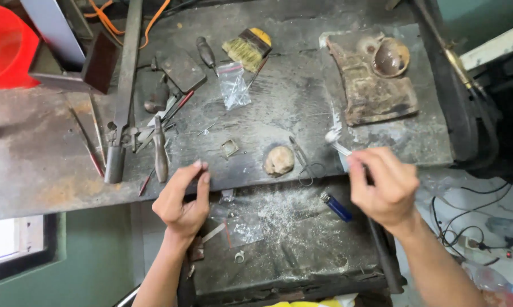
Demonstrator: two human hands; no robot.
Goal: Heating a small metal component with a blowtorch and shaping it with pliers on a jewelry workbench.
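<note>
Right hand [383, 187]: fingers curled closed around a thin metal tool [337, 143] over the dark workbench [302, 108]. Left hand [182, 199]: half open, thumb and forefinger pinching something too small to identify. Blue lighter [336, 207] lies between them; small square frame [229, 148] beyond.

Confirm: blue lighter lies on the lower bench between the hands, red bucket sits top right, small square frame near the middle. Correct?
One slip: the head view shows the red bucket at top left, not top right. The rest holds: the blue lighter lies on the lower bench between the left hand and right hand, and the small square frame sits near the middle.
</note>
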